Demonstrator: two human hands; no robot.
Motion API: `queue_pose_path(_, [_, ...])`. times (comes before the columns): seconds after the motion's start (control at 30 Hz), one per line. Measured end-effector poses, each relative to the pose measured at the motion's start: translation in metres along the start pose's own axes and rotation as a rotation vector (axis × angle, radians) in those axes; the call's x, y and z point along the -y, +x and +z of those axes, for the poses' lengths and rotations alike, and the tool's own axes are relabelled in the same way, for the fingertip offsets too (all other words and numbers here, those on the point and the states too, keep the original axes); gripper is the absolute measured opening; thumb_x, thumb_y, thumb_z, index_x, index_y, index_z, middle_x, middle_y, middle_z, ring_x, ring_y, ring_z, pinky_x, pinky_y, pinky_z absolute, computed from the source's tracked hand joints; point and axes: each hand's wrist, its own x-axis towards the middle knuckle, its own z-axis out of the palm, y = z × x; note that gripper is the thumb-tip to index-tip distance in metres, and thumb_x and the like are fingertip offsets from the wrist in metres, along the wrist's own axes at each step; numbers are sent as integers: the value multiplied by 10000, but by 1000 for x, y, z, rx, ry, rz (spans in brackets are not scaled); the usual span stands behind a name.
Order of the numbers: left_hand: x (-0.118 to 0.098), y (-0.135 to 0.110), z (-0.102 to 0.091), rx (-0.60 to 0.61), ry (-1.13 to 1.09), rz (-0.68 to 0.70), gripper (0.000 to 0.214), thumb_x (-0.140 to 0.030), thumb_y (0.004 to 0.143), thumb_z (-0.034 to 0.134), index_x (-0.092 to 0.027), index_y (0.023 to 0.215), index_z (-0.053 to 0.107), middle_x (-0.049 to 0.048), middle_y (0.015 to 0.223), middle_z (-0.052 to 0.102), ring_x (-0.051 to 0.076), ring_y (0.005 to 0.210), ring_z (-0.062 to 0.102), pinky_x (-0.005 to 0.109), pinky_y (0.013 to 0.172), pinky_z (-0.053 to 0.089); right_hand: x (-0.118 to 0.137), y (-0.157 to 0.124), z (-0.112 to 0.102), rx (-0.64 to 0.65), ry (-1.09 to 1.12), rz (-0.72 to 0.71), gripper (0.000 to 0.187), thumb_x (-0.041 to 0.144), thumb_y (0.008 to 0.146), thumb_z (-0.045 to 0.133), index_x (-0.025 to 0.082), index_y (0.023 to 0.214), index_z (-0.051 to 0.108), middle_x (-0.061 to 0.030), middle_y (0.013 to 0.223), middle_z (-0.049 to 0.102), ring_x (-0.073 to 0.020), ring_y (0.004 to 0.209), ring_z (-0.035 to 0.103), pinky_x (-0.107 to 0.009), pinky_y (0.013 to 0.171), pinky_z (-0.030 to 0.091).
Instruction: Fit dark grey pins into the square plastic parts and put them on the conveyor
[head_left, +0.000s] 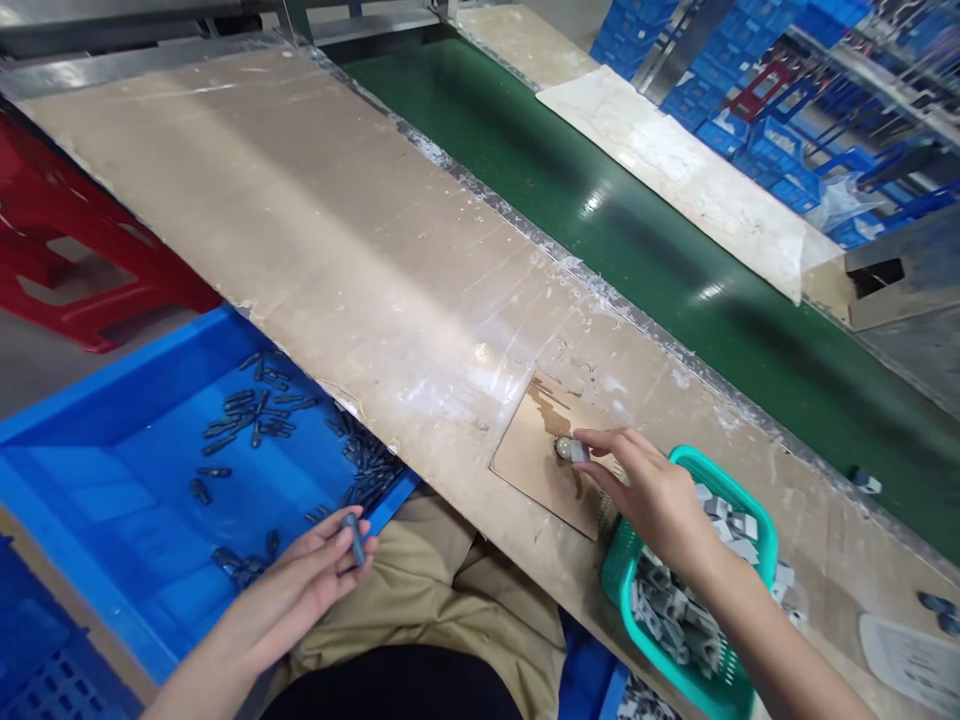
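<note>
Wearing a black cloth top (397,690), nearest the camera, and sitting left of a turquoise rectangular plastic basket (766,535). Pinching a small pale-grey block with a rounded, brassy end (573,451) between thumb and fingertips of the right hand (651,485), nearly closing that hand, just left of the basket. Possibly losing this block through so shallow a grip on so small a piece, and dropping it onto the brown-stained tan cardboard sheet (517,455) beside the basket. Perhaps knocking the basket askew too, by lowering the forearm over its rim, and so spilling its angular grey-and-white pieces (667,610). Holding a slim dark blue-grey cylinder (354,540) loosely in the half-curled left hand (307,580), well left of the basket; perhaps letting it roll off by relaxing the fingers, into the shallow blue plastic tray (112,480) farther left. Holding the right arm out across the basket, wrist fairly straight, fingers pointing left. Angling the left forearm upward, with fingers bending toward the basket side. Facing, beyond the basket, a dark green conveyor belt (480,130).
</note>
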Motion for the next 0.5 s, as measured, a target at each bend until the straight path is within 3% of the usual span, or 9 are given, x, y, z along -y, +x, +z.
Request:
queue_pose_path(0.13, [11,-8,44,264,22,-11,196,-150,716,714,-179,908,686,60,910,680,102,731,624,190,660,536,17,-9,-13,-132,51,129,255,234,817,619,249,1068,577,-60,974,675,-225,886,646,-349,747,530])
queue_pose_path(0.3, [27,-12,106,570,-127,48,230,-218,729,709,-187,957,695,39,897,677,108,790,639,197,755,535,54,-23,-16,-289,447,314,315,201,738,702,279,1030,610,-47,950,678,-224,866,651,-363,762,553])
queue_pose_path(0.4, [39,-16,126,594,29,387,223,-202,770,664,-222,990,689,23,848,685,117,808,656,195,769,540,80,-26,-19,-334,593,415,257,214,714,726,289,939,627,-32,869,685,-210,806,672,-324,706,583])
queue_pose_path(0.5, [43,-24,129,510,393,1002,347,-65,763,629,-281,1032,667,7,958,688,125,851,663,186,752,551,99,-28,-25,-322,681,473,227,238,699,740,297,878,613,-34,842,685,-220,797,682,-323,680,595])
